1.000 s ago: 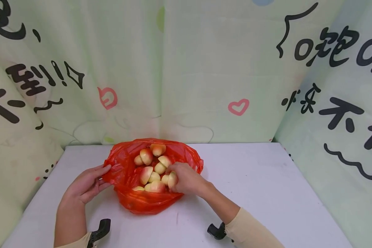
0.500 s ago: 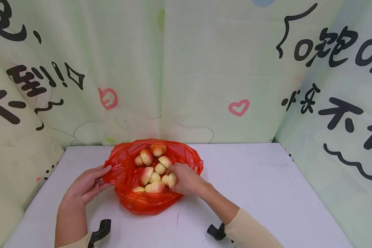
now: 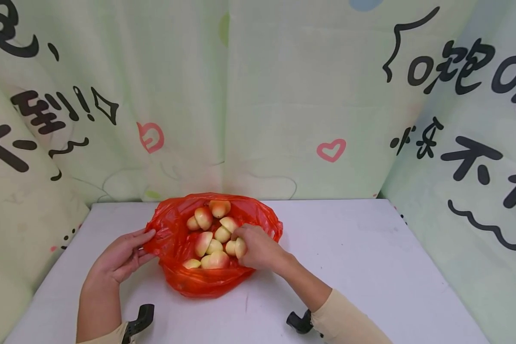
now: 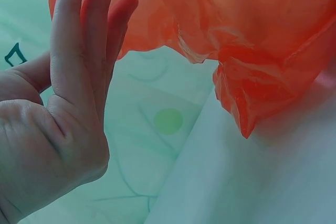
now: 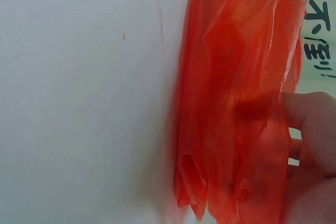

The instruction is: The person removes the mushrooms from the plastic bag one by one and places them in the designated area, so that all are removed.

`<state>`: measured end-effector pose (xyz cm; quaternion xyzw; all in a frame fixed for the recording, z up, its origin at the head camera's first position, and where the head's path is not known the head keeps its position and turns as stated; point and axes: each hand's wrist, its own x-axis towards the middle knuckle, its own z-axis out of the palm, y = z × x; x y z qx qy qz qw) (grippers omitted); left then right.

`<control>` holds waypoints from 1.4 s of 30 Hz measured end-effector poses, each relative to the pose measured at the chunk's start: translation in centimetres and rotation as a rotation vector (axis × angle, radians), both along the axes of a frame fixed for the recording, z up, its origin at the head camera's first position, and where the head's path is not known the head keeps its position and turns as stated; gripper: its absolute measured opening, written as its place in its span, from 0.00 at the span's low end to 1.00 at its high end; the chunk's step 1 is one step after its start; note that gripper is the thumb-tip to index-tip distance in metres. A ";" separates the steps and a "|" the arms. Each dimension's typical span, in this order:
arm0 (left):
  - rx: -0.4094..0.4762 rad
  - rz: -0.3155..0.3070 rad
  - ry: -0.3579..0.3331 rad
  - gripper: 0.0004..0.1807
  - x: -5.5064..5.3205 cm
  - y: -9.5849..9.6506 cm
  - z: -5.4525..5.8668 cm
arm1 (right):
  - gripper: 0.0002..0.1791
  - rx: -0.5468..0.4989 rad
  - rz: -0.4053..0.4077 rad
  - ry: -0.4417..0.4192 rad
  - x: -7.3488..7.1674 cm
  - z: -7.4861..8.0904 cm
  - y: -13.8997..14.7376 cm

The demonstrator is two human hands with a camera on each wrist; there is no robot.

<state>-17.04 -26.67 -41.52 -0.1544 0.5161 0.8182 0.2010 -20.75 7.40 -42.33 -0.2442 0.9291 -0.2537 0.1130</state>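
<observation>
A red plastic bag [image 3: 206, 281] stands on the table with its mouth wide. Inside lie several mushroom-shaped pieces [image 3: 203, 242], cream with reddish caps. My left hand [image 3: 122, 255] holds the bag's left rim between thumb and fingers; in the left wrist view its fingers [image 4: 71, 30] reach up along the thin plastic. Over the bag's right side, my right hand [image 3: 258, 248] reaches in and grips one mushroom-shaped piece [image 3: 240, 248] at the front right. Its fingertips are partly hidden. In the right wrist view, the bag's side hides what that hand holds.
The white table [image 3: 348, 267] extends around the bag. Behind and at both sides hang pale green curtains [image 3: 275, 95] with black lettering and pink hearts. Black wrist mounts [image 3: 301, 322] sit by both sleeves.
Almost nothing moves. The piece at my right hand and the bag's contents shift very slightly; the left hand stays at the rim.
</observation>
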 end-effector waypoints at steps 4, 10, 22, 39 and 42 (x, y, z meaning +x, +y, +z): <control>-0.010 0.002 -0.009 0.04 -0.1 0.1 -0.2 | 0.25 -0.014 -0.009 -0.003 0.0 0.1 0.2; -0.017 0.004 -0.013 0.08 -0.2 0.0 -0.4 | 0.26 -0.036 -0.006 0.021 -0.3 0.6 0.4; -0.006 -0.009 -0.005 0.04 -0.2 -0.4 -0.2 | 0.27 -0.064 -0.039 0.005 0.2 1.4 0.6; 0.022 -0.016 0.000 0.06 0.0 -0.5 -0.1 | 0.25 -0.127 -0.025 0.046 -0.1 3.0 1.6; 0.035 -0.018 0.000 0.07 0.1 -0.5 -0.1 | 0.25 -0.130 -0.028 0.049 -0.1 3.2 1.8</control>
